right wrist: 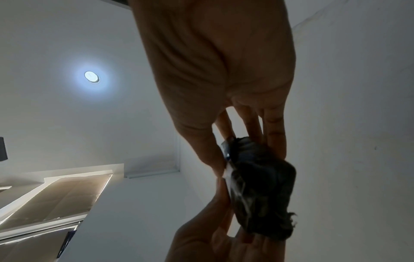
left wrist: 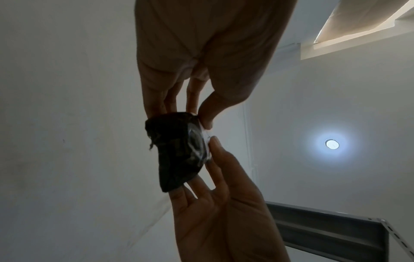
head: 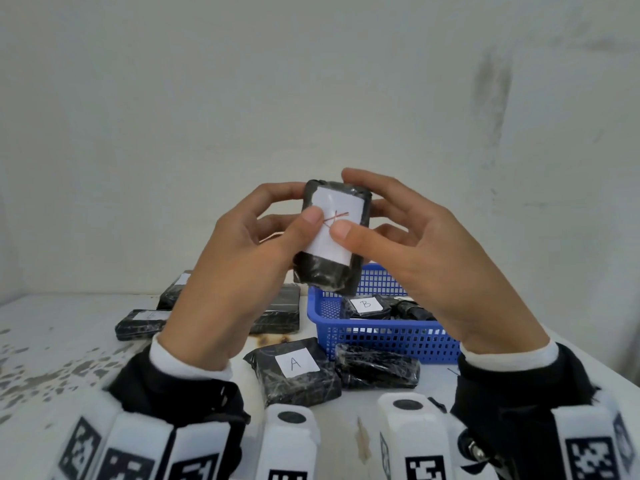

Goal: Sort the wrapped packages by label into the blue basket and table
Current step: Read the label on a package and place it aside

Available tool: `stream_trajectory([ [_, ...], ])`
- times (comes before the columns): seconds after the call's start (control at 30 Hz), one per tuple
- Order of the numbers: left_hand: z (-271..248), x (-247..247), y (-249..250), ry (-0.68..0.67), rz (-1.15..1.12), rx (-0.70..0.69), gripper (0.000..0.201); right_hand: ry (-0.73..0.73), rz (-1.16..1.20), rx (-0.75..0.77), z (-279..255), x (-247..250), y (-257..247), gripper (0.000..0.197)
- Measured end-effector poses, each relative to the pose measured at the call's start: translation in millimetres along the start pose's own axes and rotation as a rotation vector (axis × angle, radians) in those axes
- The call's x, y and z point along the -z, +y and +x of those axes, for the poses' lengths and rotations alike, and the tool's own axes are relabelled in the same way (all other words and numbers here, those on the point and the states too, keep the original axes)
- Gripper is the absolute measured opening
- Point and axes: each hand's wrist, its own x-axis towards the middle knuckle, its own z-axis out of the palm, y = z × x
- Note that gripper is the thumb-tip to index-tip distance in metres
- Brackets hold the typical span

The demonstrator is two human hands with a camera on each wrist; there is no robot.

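Note:
I hold a black wrapped package upright in the air above the table with both hands. Its white label faces me, crossed by a rubber band, and the letter cannot be read. My left hand pinches its left side, thumb on the label. My right hand grips the right side, its thumb also on the label. The left wrist view shows the package between the left hand and the right hand. In the right wrist view the package is under the right hand.
The blue basket stands on the white table below my hands, holding a package labelled B and others. In front of it lie a package labelled A and an unlabelled-side one. More packages lie at left.

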Motion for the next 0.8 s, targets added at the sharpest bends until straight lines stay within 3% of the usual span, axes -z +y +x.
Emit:
stream_trajectory([
  [0.27,-0.5,-2.0,-2.0,-0.029,0.033,-0.011,0.033,0.049,0.020,-0.016,1.1,0.5,0.6,0.020],
  [0.4,0.0,-1.0,-2.7,-0.091,0.046,0.079,0.037,0.122,0.078,-0.021,2.5,1.0,3.0,0.013],
  [0.47,0.4,0.7,-2.6,-0.058,0.007,0.097,0.041,0.121,0.118,-0.011,3.0,1.3,2.7,0.018],
  [0.6,1.0,1.5,-0.8,0.067,-0.023,0.021,0.033,0.015,-0.003,0.026,0.5,3.8,-1.3,0.049],
  [0.8,-1.5,3.9,4.6,0.038,0.043,0.015,0.046,0.072,0.076,-0.014,1.5,4.9,-1.4,0.034],
])
